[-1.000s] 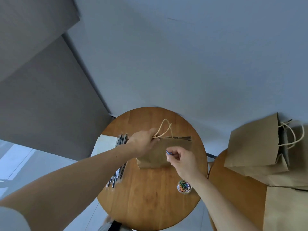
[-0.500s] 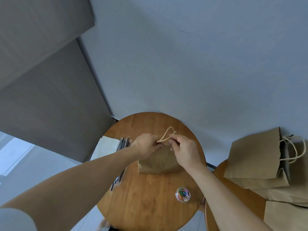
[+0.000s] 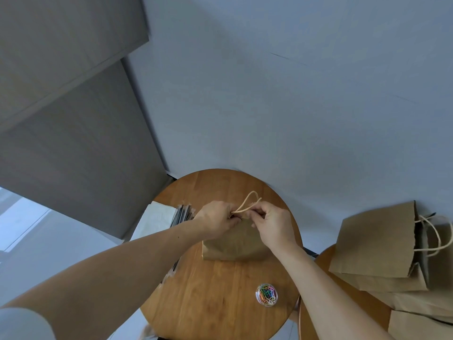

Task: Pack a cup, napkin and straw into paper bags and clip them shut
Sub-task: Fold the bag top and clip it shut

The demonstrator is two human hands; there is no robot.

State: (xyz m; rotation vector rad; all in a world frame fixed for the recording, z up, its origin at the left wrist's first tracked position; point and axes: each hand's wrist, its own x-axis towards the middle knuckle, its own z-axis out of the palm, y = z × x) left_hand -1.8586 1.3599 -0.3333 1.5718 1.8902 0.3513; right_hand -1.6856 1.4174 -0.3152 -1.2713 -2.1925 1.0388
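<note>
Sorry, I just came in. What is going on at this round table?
A person is closing a paper bag on the round table. The left hand and the right hand both pinch its top edge beside the rope handle. Whether a clip is on yet cannot be seen. A jar of paper clips stands nearer the person; napkins and straws lie at the left. More bags are piled at the right.

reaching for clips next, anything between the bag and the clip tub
Nothing: bare wooden tabletop between paper bag and tub of coloured paper clips, head view.
</note>
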